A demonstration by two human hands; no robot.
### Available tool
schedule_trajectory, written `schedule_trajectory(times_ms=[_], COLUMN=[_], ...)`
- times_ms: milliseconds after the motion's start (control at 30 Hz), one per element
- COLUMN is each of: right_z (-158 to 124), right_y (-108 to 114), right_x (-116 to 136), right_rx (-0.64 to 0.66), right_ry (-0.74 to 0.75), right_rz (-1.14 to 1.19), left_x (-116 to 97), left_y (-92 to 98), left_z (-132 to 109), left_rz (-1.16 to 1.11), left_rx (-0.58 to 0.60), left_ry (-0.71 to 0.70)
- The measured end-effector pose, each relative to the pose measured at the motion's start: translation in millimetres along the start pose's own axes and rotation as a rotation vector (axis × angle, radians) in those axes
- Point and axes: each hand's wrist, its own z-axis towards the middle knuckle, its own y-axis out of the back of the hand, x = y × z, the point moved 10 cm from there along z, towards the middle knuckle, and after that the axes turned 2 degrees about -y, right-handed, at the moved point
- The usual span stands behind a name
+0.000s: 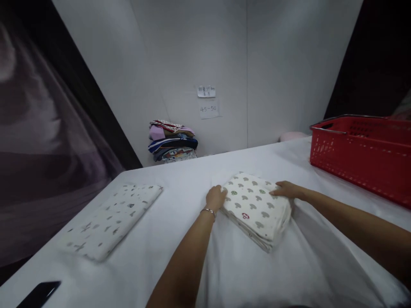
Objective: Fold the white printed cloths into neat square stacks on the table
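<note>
A folded white cloth with grey mushroom prints (pixel 255 207) lies in the middle of the white-covered table (pixel 224 265). My left hand (pixel 215 197) grips its left edge with the fingers curled round it. My right hand (pixel 287 189) rests on its far right corner, fingers closed over the fabric. A thin bracelet sits on my left wrist.
A second folded printed cloth (pixel 112 220) lies at the left of the table. A red plastic basket (pixel 362 154) stands at the right. A pile of folded clothes (pixel 172 141) sits at the back by the wall. A dark flat object (pixel 40 294) lies at the near left edge.
</note>
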Motion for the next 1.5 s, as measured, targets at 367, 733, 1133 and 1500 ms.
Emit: schedule_trajectory(times_ms=[367,733,1133,1500], right_z=[41.7,-36.6,-36.7,-36.5], right_y=[-7.5,-28.5,-56.2,-43.0], right_x=[33.6,2.9,7.2,19.1], right_rx=[-0.098,0.009,0.025,-0.019], right_ry=[-0.041,-0.230,-0.142,-0.052], right_rz=[0.517,0.819,0.959,1.011], left_x=[46.9,-138.2,-153.6,-166.2], left_y=[25.2,-34.4,-57.7,-50.9], left_z=[-26.1,-24.7,-9.9,-16.1], left_rz=[0.091,-0.118,0.011,-0.024], left_rx=[-0.124,0.069,0.148,0.079], left_ry=[0.158,-0.338,-0.189,-0.221])
